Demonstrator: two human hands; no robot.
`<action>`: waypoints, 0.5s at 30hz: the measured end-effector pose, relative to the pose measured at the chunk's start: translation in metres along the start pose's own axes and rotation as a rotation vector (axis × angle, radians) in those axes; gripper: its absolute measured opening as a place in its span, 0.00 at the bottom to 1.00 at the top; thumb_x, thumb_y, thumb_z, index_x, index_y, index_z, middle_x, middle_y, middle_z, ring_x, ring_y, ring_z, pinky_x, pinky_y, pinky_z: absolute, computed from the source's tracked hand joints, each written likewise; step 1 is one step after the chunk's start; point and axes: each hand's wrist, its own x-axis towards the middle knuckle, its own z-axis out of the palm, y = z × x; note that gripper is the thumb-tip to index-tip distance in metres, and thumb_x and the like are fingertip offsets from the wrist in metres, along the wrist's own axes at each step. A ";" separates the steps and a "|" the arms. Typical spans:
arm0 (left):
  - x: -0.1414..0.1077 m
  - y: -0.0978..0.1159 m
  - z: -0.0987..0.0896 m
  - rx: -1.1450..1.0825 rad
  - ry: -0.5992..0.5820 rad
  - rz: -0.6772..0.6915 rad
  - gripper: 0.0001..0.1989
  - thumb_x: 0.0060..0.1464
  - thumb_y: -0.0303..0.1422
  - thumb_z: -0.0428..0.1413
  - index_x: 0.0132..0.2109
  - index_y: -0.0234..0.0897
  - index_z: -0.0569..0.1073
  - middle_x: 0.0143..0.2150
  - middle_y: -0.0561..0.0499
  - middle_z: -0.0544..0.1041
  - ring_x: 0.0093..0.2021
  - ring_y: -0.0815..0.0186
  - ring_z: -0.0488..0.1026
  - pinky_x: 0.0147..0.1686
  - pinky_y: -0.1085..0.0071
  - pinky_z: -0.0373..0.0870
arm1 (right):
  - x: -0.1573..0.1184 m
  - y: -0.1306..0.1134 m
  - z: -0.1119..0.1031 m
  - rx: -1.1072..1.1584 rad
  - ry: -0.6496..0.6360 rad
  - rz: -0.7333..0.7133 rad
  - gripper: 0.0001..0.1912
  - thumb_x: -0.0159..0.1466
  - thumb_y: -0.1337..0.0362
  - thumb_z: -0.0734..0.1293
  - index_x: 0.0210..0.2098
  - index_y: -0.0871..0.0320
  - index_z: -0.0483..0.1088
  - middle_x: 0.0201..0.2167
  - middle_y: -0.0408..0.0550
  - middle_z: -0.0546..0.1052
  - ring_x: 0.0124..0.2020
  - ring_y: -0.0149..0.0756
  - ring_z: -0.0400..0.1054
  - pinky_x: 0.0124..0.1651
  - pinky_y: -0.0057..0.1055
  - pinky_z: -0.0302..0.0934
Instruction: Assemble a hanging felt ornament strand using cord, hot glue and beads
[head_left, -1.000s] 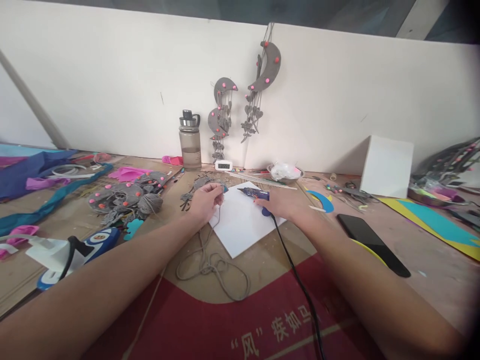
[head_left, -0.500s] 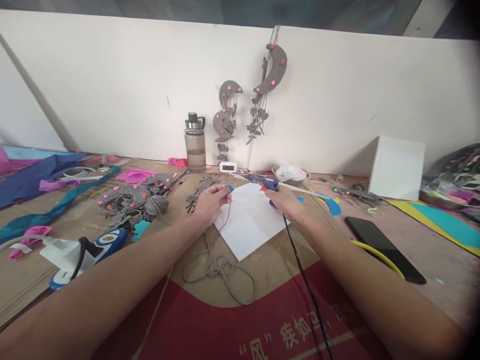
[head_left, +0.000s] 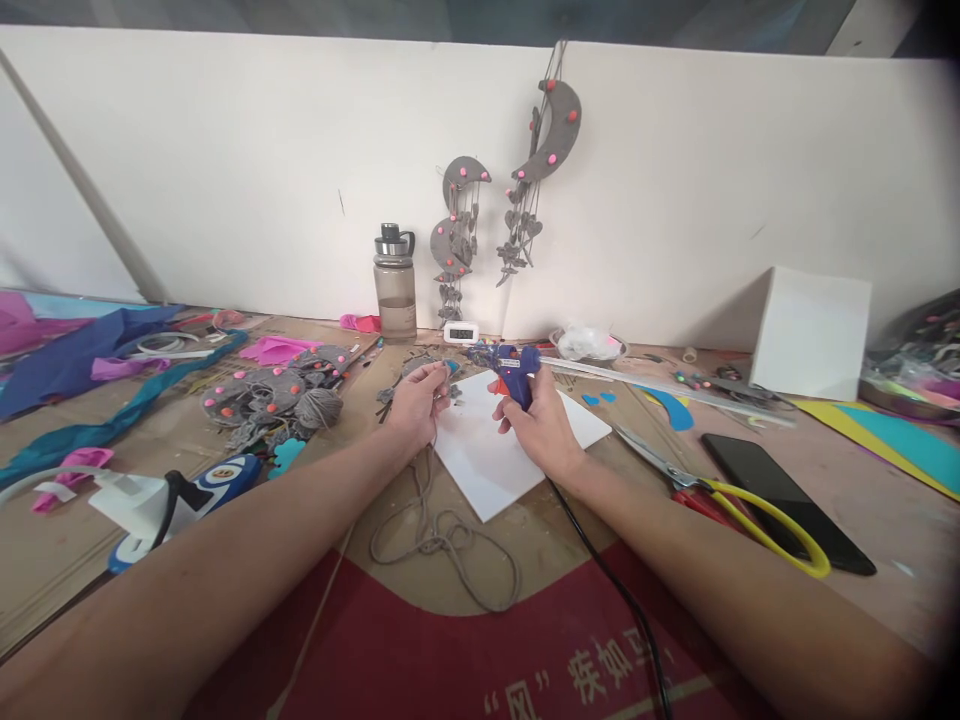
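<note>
My right hand [head_left: 551, 430] is closed round the handle of a blue hot glue gun [head_left: 517, 372], with a long clear glue stick [head_left: 660, 382] running out of its back. The gun's nozzle points left, close to my left hand [head_left: 416, 408]. Thumb and fingers of that hand pinch a small blue piece [head_left: 453, 367]; grey cord [head_left: 465, 575] trails below it and lies looped on the cardboard. Under both hands is a white sheet [head_left: 487, 465]. A black cable [head_left: 611, 580] hangs from the gun toward me.
Scissors with yellow handles [head_left: 780, 520] and a black phone [head_left: 787, 500] lie to the right. A power strip [head_left: 225, 475] and grey yarn pieces [head_left: 277, 395] are at the left. Behind stand a water bottle [head_left: 395, 290] and a small clock [head_left: 460, 333]; grey moon hangings [head_left: 559, 130] are on the wall.
My right hand has brought the glue gun up and nearer to my left hand, with its nozzle now beside the fingers. My left hand has shifted slightly. The scissors' blades have come into view.
</note>
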 end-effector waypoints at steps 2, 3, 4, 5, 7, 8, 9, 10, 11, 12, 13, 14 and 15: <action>0.000 0.000 -0.001 -0.008 -0.001 0.003 0.16 0.32 0.30 0.67 0.29 0.33 0.68 0.24 0.57 0.66 0.20 0.79 0.57 0.14 0.80 0.46 | -0.001 -0.003 -0.002 -0.090 -0.012 -0.039 0.14 0.60 0.67 0.59 0.46 0.53 0.54 0.41 0.46 0.74 0.27 0.30 0.68 0.31 0.31 0.66; 0.000 0.000 -0.001 -0.010 -0.002 0.006 0.16 0.32 0.30 0.67 0.29 0.33 0.68 0.24 0.58 0.65 0.20 0.79 0.57 0.14 0.80 0.47 | -0.001 -0.004 -0.003 -0.128 -0.020 -0.058 0.13 0.61 0.66 0.59 0.45 0.54 0.54 0.41 0.47 0.74 0.29 0.31 0.69 0.33 0.33 0.66; 0.001 -0.001 -0.001 -0.012 -0.005 0.010 0.16 0.32 0.30 0.67 0.29 0.33 0.68 0.24 0.58 0.65 0.20 0.79 0.57 0.15 0.80 0.47 | -0.001 -0.004 -0.004 -0.162 -0.023 -0.076 0.12 0.62 0.65 0.59 0.45 0.54 0.55 0.41 0.48 0.75 0.31 0.33 0.69 0.36 0.35 0.66; 0.001 -0.001 -0.002 -0.014 -0.010 0.016 0.16 0.33 0.30 0.67 0.29 0.33 0.68 0.24 0.58 0.65 0.20 0.79 0.57 0.15 0.79 0.48 | -0.001 -0.004 -0.005 -0.192 -0.023 -0.093 0.11 0.62 0.64 0.59 0.45 0.54 0.55 0.40 0.49 0.75 0.34 0.35 0.70 0.39 0.37 0.65; 0.001 -0.001 -0.003 -0.011 -0.023 0.024 0.16 0.34 0.31 0.66 0.29 0.33 0.67 0.24 0.58 0.65 0.20 0.79 0.57 0.15 0.79 0.48 | -0.001 -0.004 -0.005 -0.246 -0.017 -0.120 0.11 0.63 0.63 0.59 0.45 0.55 0.56 0.40 0.52 0.75 0.38 0.39 0.70 0.43 0.40 0.64; 0.001 -0.001 -0.003 -0.007 -0.026 0.026 0.16 0.34 0.31 0.66 0.29 0.34 0.67 0.24 0.58 0.65 0.20 0.79 0.57 0.15 0.79 0.48 | -0.001 -0.004 -0.005 -0.270 -0.015 -0.128 0.11 0.63 0.63 0.59 0.45 0.55 0.56 0.40 0.52 0.75 0.39 0.40 0.70 0.45 0.40 0.63; 0.001 -0.002 -0.003 -0.002 -0.027 0.025 0.16 0.34 0.31 0.66 0.29 0.34 0.67 0.24 0.58 0.65 0.20 0.79 0.58 0.15 0.79 0.48 | -0.001 -0.004 -0.005 -0.293 -0.012 -0.132 0.12 0.63 0.62 0.59 0.45 0.56 0.56 0.40 0.53 0.75 0.40 0.41 0.70 0.45 0.41 0.62; 0.002 -0.002 -0.003 0.002 -0.024 0.022 0.16 0.34 0.30 0.66 0.29 0.34 0.67 0.24 0.58 0.65 0.20 0.78 0.58 0.15 0.79 0.49 | -0.001 -0.004 -0.004 -0.315 -0.015 -0.132 0.12 0.63 0.62 0.59 0.45 0.56 0.56 0.40 0.54 0.75 0.40 0.42 0.69 0.45 0.41 0.62; 0.002 -0.001 -0.003 0.006 -0.019 0.018 0.16 0.34 0.31 0.66 0.29 0.34 0.67 0.24 0.58 0.65 0.20 0.78 0.58 0.16 0.79 0.50 | -0.001 -0.004 -0.004 -0.333 -0.020 -0.129 0.11 0.63 0.62 0.59 0.45 0.56 0.56 0.40 0.54 0.75 0.40 0.42 0.69 0.45 0.42 0.62; 0.002 -0.001 -0.003 0.008 -0.014 0.013 0.16 0.34 0.31 0.66 0.29 0.34 0.68 0.24 0.58 0.65 0.20 0.78 0.58 0.16 0.79 0.50 | -0.001 -0.004 -0.004 -0.350 -0.023 -0.123 0.11 0.63 0.62 0.59 0.45 0.56 0.57 0.40 0.55 0.75 0.40 0.43 0.69 0.45 0.42 0.61; 0.002 -0.001 -0.003 0.008 -0.010 0.009 0.16 0.34 0.31 0.66 0.30 0.34 0.68 0.24 0.58 0.65 0.20 0.78 0.59 0.16 0.79 0.51 | -0.001 -0.005 -0.004 -0.365 -0.026 -0.120 0.11 0.63 0.63 0.59 0.45 0.56 0.57 0.41 0.55 0.75 0.41 0.43 0.69 0.45 0.42 0.61; 0.002 -0.001 -0.003 0.007 -0.009 0.006 0.16 0.34 0.31 0.66 0.30 0.34 0.68 0.24 0.58 0.65 0.20 0.78 0.59 0.16 0.78 0.51 | -0.001 -0.005 -0.004 -0.378 -0.029 -0.118 0.12 0.63 0.63 0.59 0.45 0.57 0.57 0.41 0.56 0.74 0.41 0.43 0.69 0.45 0.42 0.61; 0.002 -0.002 -0.002 0.006 -0.008 0.006 0.16 0.33 0.31 0.66 0.30 0.34 0.68 0.24 0.58 0.65 0.20 0.78 0.59 0.16 0.78 0.51 | -0.001 -0.005 -0.004 -0.392 -0.032 -0.119 0.12 0.63 0.63 0.58 0.46 0.57 0.57 0.42 0.56 0.74 0.42 0.43 0.69 0.45 0.41 0.61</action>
